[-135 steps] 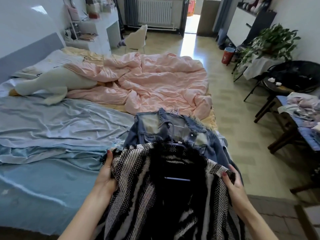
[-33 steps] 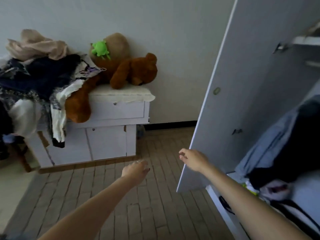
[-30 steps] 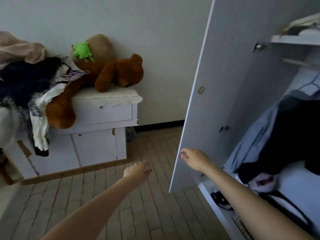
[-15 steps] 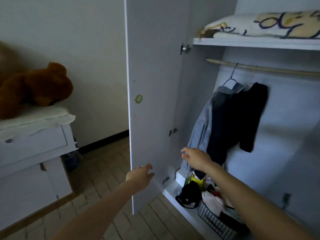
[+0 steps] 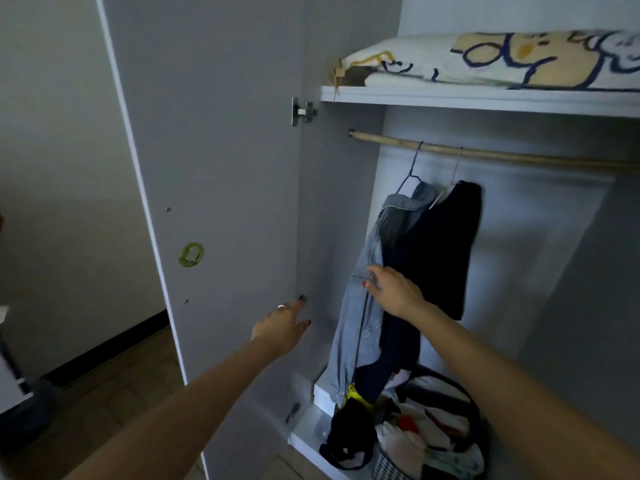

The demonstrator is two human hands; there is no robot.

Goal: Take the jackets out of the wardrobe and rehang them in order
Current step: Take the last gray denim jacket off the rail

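Both hands were reaching into the open wardrobe (image 5: 346,93). Right hand (image 5: 393,289) was at the front edge of the denim jacket (image 5: 360,299), fingers curled onto the cloth, apparently pinching it, though the grip itself was partly hidden. Left hand (image 5: 282,325) was loose and released, fingers extended, holding nothing, in front of the inside of the open door (image 5: 214,168) at left. Denim jacket hung on a blue wire hanger (image 5: 410,168) from the wooden rail (image 5: 485,154), with a dark jacket (image 5: 440,251) on a second hanger touching it just to the right. Both were at the left end of the rail; the rest of the rail to the right was bare. Folded bedding (image 5: 485,60) lay on the shelf above, and a basket of clothes (image 5: 426,441) sat on the wardrobe floor. Step in hand, by judgement: the removal phase, taking out the remaining jackets. Next move probably called for a hand to go up to the hanger hook and lift it clear of the rail, with the other supporting the jacket body so the neighbour did not get dragged along.
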